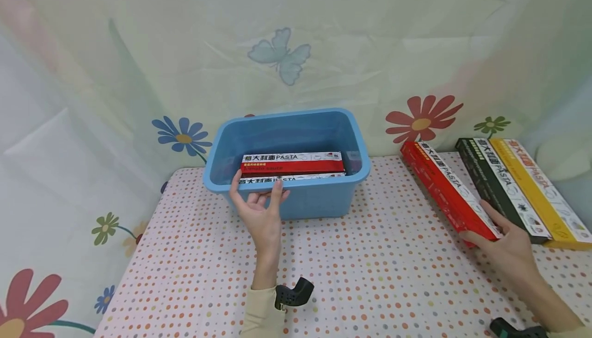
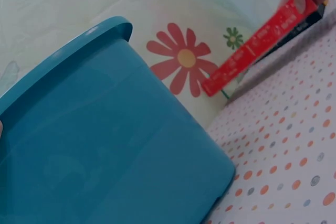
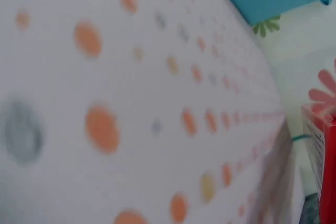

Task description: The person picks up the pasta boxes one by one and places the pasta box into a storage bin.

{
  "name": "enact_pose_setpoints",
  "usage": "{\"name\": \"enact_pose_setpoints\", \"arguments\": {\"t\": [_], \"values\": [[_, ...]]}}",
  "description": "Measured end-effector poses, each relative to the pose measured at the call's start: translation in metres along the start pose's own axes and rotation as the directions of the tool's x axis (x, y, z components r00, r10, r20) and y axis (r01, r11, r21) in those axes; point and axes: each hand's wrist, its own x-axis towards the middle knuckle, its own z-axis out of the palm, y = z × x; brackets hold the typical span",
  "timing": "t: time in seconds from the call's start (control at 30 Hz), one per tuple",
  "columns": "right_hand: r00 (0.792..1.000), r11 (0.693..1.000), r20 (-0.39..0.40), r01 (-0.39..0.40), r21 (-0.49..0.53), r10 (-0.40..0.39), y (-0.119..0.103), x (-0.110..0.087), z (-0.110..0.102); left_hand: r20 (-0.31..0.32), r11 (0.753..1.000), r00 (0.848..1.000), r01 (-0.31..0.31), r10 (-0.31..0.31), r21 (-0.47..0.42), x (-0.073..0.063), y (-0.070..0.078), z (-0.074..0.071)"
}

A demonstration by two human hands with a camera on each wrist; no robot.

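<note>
My left hand (image 1: 263,220) is at the front rim of the blue plastic bin (image 1: 305,199), holding it with fingertips at the rim and other fingers bent against the front wall. Inside the bin lie two pasta boxes; one, red and white (image 1: 296,166), shows its face, and the other (image 1: 314,176) is mostly hidden by the rim. On the right, my right hand (image 1: 509,248) grips a red pasta box (image 1: 444,194) by its near end, thumb on one side and fingers on the other. In the left wrist view this red box slants, its far end pointing down.
Right of the held box, a black pasta box (image 1: 501,189) and a yellow pasta box (image 1: 538,189) lie side by side on the dotted tablecloth (image 1: 370,276). A flowered cloth backdrop (image 1: 347,45) hangs behind the bin.
</note>
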Motion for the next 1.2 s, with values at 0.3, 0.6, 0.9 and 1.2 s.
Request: {"name": "enact_pose_setpoints", "arguments": {"t": [0.3, 0.6, 0.9, 1.2], "values": [[0.926, 0.924, 0.016, 0.376, 0.076, -0.378, -0.049, -0.025, -0.01, -0.001, 1.0, 1.0, 0.002, -0.002, -0.005, 0.001, 0.0, 0.0], [0.688, 0.702, 0.142, 0.706, 0.094, -0.711, -0.138, -0.002, -0.005, -0.008, 1.0, 1.0, 0.009, -0.008, 0.019, 0.001, 0.001, 0.0], [0.444, 0.582, 0.495, 0.797, 0.164, -0.747, -0.233, 0.035, 0.026, -0.013, 0.999, 1.0, 0.022, -0.021, 0.036, -0.002, -0.002, -0.001], [0.327, 0.579, 0.695, 0.8, 0.157, -0.641, -0.271, 0.058, 0.066, -0.004, 0.999, 1.0, 0.005, -0.004, 0.045, 0.0, -0.005, -0.003]]}}
